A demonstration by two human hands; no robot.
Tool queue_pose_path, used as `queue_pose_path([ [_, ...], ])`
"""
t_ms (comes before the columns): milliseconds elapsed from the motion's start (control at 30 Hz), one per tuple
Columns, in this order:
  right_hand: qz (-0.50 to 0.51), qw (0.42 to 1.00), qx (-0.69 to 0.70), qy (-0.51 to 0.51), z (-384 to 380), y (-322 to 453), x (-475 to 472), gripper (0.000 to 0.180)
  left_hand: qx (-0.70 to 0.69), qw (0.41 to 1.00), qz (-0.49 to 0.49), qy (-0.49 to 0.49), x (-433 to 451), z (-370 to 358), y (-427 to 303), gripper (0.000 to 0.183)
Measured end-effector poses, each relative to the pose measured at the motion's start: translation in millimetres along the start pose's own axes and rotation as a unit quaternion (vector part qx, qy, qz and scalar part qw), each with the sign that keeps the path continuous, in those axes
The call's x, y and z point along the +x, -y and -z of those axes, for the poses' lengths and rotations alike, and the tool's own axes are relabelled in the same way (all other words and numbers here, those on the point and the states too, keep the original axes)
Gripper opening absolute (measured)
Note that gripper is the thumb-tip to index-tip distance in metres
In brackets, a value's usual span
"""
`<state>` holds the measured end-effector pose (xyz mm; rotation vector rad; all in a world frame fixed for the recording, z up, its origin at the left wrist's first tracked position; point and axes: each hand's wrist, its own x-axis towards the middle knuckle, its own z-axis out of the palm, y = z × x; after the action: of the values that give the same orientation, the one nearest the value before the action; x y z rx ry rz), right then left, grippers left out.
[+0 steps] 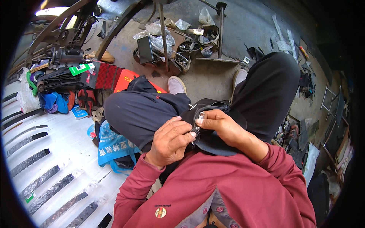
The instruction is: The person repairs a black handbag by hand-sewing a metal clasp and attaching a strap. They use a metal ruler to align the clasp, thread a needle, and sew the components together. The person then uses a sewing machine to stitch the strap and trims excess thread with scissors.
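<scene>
A black bag (218, 142) with a zipper rests across my lap, its zipper edge running between my hands. My right hand (219, 124) pinches a small silver metal zipper pull (201, 115) between thumb and index finger, at the bag's edge. Close beside it, my left hand (174, 139) has its thumb and fingertips on the same black edge, just below the metal piece. Another silver metal fitting (192, 107) shows on the bag above my left fingertips. The fingers hide part of the zipper.
Plastic-wrapped dark strips (51, 188) lie on a white surface at the left. A blue printed bag (117, 148) sits beside my left knee. Ahead stand metal machine legs (163, 37) and containers of scraps (182, 58). More scraps (307, 82) lie on the floor at the right.
</scene>
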<state>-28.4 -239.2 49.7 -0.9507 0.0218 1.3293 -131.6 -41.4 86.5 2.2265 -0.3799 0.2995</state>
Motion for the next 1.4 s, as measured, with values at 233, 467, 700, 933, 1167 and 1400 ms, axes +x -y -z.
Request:
queue_pose_path([
  [233,0.166,0.867,-0.462,0.082,-4.0,76.3,-14.7,0.033,-0.260,0.951,0.151,-0.071,23.1,2.9,-13.7,0.024],
  [467,0.085,0.861,-0.488,0.112,-12.6,82.7,-25.6,0.031,-0.035,0.993,0.051,0.101,43.6,26.1,1.6,0.050],
  [700,0.057,0.936,-0.317,0.144,3.5,45.2,-28.5,0.026,-0.121,0.969,0.031,0.215,40.0,23.6,20.4,0.030],
  [933,-0.026,0.968,-0.228,0.098,11.9,37.4,-30.3,0.021,-0.278,0.934,0.152,0.165,32.1,10.8,14.1,0.014],
  [1167,-0.029,0.968,-0.228,0.100,10.5,42.5,-24.9,0.016,-0.278,0.933,0.223,0.037,17.3,-6.8,2.8,0.012],
  [1400,0.056,0.946,-0.302,0.102,8.6,41.0,-20.1,0.018,-0.304,0.915,0.265,-0.014,9.8,-9.6,2.6,0.012],
])
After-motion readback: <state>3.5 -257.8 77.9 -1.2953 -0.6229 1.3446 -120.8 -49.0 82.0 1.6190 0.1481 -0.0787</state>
